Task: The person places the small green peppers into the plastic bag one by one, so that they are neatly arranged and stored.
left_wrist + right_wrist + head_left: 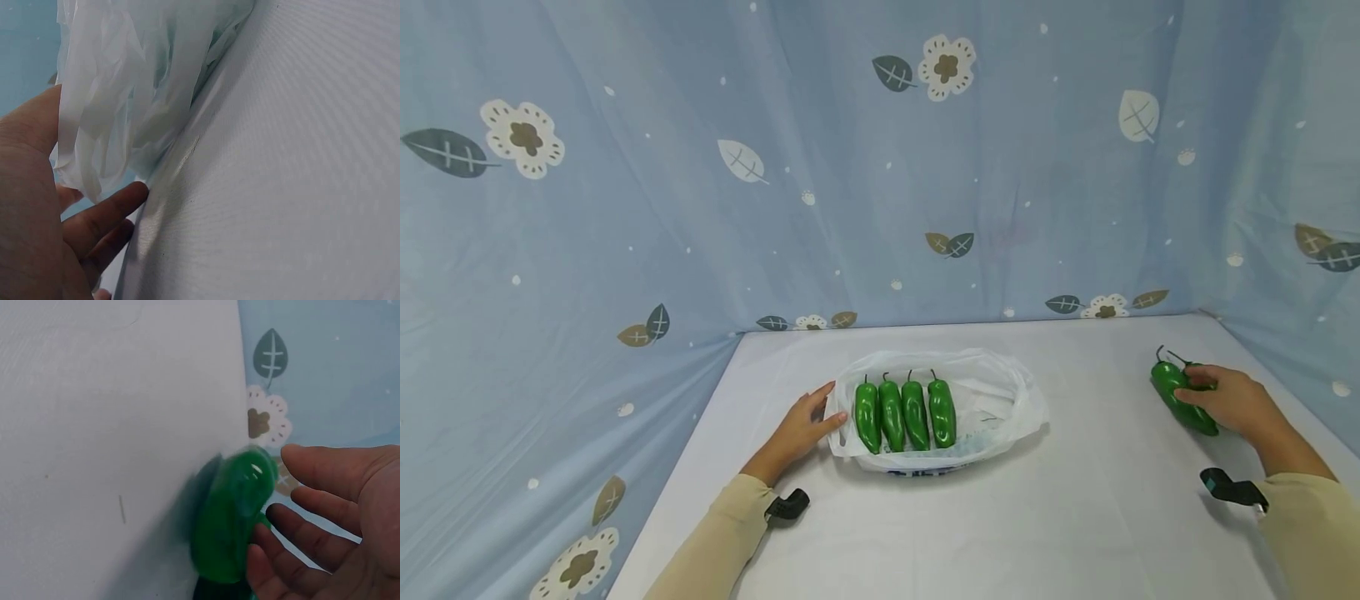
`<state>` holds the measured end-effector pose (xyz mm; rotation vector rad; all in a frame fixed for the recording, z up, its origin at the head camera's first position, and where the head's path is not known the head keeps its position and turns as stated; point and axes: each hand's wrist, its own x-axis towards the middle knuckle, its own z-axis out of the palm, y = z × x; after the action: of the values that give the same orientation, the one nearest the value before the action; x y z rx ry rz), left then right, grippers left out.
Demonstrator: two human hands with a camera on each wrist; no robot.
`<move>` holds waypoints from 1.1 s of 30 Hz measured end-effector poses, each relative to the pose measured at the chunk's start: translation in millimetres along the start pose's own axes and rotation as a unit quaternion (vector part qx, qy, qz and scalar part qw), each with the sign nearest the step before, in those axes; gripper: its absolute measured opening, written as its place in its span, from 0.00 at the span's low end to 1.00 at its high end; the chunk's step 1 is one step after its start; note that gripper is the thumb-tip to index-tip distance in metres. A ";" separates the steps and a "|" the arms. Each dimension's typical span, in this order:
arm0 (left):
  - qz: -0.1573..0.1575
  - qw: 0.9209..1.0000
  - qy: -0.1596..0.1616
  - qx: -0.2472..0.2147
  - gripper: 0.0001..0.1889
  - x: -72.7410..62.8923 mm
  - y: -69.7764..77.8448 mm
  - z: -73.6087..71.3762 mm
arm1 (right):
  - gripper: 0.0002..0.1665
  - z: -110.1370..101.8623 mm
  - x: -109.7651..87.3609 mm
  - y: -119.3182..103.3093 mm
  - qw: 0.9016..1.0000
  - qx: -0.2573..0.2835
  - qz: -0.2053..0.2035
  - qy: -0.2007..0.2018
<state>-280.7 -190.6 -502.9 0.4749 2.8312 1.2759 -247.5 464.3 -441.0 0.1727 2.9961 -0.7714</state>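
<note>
A white translucent plastic bag [1000, 437] lies with its mouth spread wide on the table. Several green peppers [915, 414] sit side by side in its left part, stems pointing away. My left hand [800, 433] is at the bag's left edge, fingers spread; in the left wrist view its thumb passes behind the bag's crinkled wall [112, 94]. Far to the right, my right hand [1232, 404] reaches over two overlapping green peppers [1180, 396]. The right wrist view shows its loosely bent fingers [312, 537] beside one pepper [234, 519], not closed round it.
A white cloth covers the table [1075, 517]. Behind it and at both sides hangs a blue curtain [850, 167] printed with leaves and flowers. A black wrist mount [788, 504] juts from the left sleeve, another mount [1231, 487] from the right.
</note>
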 end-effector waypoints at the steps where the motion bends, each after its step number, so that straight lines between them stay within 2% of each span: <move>1: 0.000 1.000 0.000 -0.001 0.40 0.0 0.6 -0.2 | 0.46 1.2 0.7 1.4 1.000 -0.002 0.001 0.001; 11: 0.002 1.000 0.000 -0.005 0.40 -0.6 0.8 0.5 | 0.48 11.8 10.1 8.0 0.999 -0.019 -0.030 -0.001; 18: 0.012 1.000 0.006 -0.007 0.40 -1.3 -1.3 2.2 | 0.56 22.0 18.6 5.5 1.000 -0.019 -0.007 0.006; 23: 0.012 1.000 0.003 -0.006 0.40 -0.5 -0.6 1.6 | 0.58 26.2 20.2 1.3 1.000 -0.020 -0.001 0.004; 30: 0.006 1.000 0.000 -0.001 0.40 0.3 -2.7 1.0 | 0.58 26.6 21.7 -0.1 0.999 -0.043 -0.031 -0.010; 33: 0.006 1.000 0.003 0.000 0.40 0.8 -2.0 1.0 | 0.58 28.2 21.8 1.4 0.999 -0.043 -0.024 -0.013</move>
<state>-282.0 -190.9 -504.9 0.4899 2.8364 1.2817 -268.6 454.1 -467.8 0.0863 3.0122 -0.6433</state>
